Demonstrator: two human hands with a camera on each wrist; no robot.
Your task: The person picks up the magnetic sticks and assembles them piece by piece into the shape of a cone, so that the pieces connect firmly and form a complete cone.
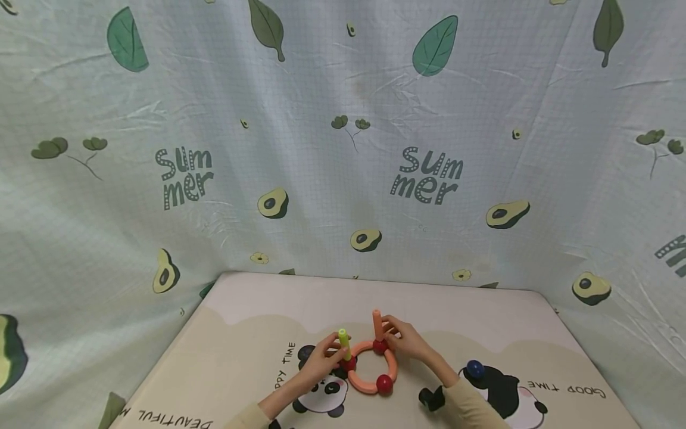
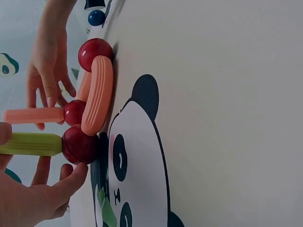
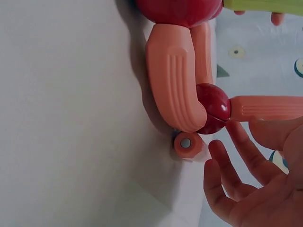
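A ring of curved orange sticks [image 1: 361,384] joined by red balls [image 1: 384,384] lies in front of me on the table. A yellow-green stick [image 2: 33,144] rises from the ring's left ball [image 2: 80,144]. My left hand [image 1: 324,357] pinches that stick, with one fingertip right at the ball. From the far ball [image 3: 214,109] stands a straight orange stick [image 1: 377,325]. My right hand [image 1: 407,341] holds it near its base between thumb and fingers. Low beside that ball, the right wrist view shows another orange piece's end [image 3: 185,143] with a silvery dot.
A blue ball [image 1: 474,369] sits to the right, past my right forearm. A black device [image 1: 431,398] is beside my right sleeve. The tabletop [image 1: 236,322] carries printed pandas and lettering. A cloth [image 1: 311,161] printed with avocados and leaves hangs behind and around it.
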